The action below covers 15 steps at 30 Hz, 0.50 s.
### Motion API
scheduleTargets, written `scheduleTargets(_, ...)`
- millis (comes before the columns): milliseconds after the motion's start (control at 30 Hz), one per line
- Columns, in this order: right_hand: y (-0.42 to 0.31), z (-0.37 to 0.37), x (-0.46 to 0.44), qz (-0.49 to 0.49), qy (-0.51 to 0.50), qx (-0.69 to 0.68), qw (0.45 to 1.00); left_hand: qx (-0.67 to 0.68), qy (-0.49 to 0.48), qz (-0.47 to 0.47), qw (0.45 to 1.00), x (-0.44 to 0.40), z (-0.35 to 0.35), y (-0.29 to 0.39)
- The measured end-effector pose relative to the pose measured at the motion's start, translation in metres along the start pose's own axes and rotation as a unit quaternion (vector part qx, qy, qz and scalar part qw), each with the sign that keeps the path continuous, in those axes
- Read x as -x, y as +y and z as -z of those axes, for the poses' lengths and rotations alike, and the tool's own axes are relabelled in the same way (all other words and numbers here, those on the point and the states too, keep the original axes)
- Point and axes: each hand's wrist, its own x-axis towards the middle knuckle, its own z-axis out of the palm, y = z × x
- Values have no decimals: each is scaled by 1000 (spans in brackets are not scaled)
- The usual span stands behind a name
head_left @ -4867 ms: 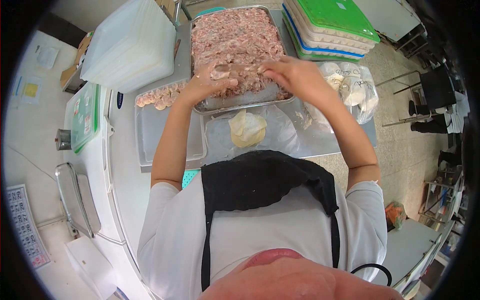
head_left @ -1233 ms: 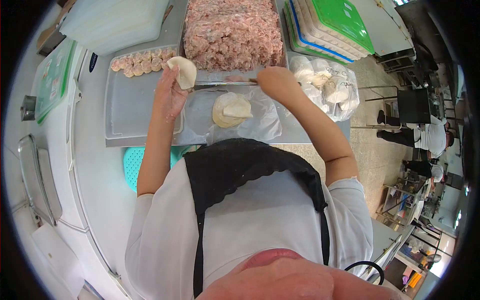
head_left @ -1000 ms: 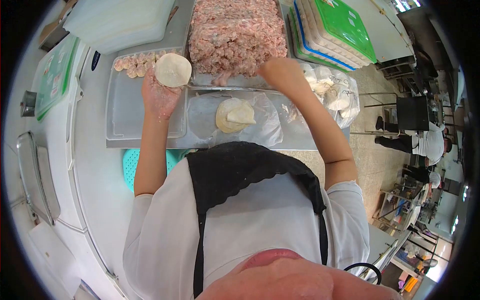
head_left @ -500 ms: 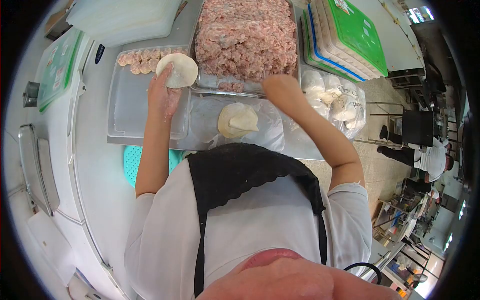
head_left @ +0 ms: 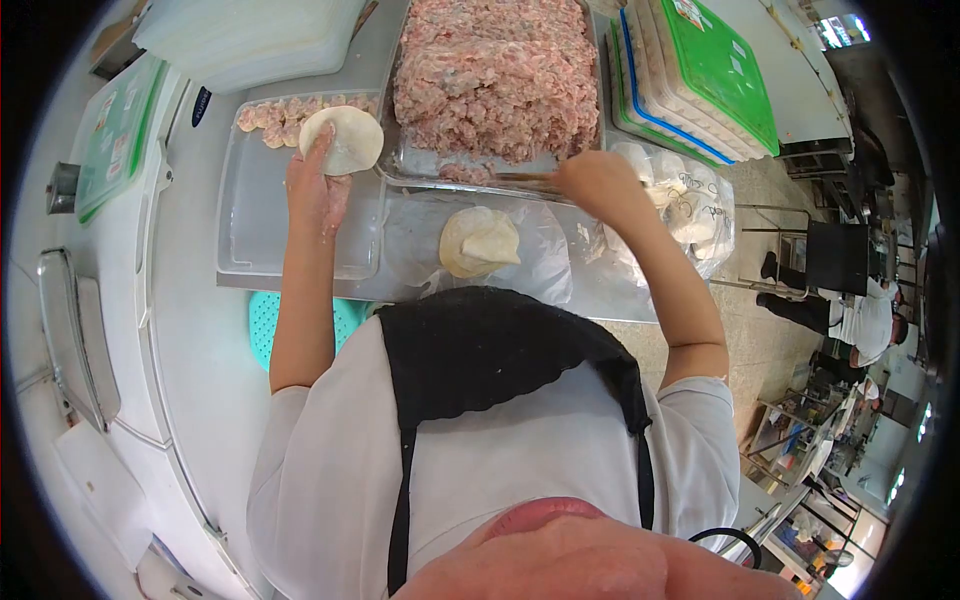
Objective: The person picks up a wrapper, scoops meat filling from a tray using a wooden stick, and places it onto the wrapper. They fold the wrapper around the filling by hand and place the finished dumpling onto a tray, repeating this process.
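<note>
A: What is each hand holding?

B: The left hand (head_left: 318,200) has its grip clamped on a thin, pale dough round (head_left: 355,145), thumb on top. The round is over the far right corner of a shallow plastic tray (head_left: 300,235), beside a cluster of small filled pieces (head_left: 292,118). The right hand (head_left: 605,188) is closed around a thin tool (head_left: 525,180), which reaches left along the near rim of a metal tray (head_left: 450,184).

A: And around them?

B: The metal tray, at the middle of the worktop (head_left: 618,290), carries a big mound of minced meat (head_left: 495,85), with a small lump (head_left: 465,172) by the tool's far end. Nearer the worktop's front edge, a pile of dough rounds (head_left: 475,250) sits on a plastic sheet (head_left: 545,255), its top one folded over. To its right is a clear bag (head_left: 705,225) of pale pieces.

A: What could go wrong?

B: The held round spreads well beyond the fingers, so a hard press from the tool could tear it or tip it onto the filled pieces. Meat might drop on the rim if the tool were overloaded or tilted. The folded top round could stick to those below, being soft and pressed against them.
</note>
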Motion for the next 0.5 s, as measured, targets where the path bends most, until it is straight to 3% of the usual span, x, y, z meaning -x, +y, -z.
scheduleTargets(67,1,2,6,-16,-14,9,1000,-24,14,-17,999,0,6,4)
scheduleTargets(167,-29,-21,-1,18,66,-40,997,-26,44,-23,998,0,11,8)
scheduleTargets(400,-91,-14,-49,25,109,-107,988,30,47,-28,998,4,17,-4)
scheduleTargets(500,-95,-16,-65,79,120,-99,985,50,64,-39,996,10,19,-8)
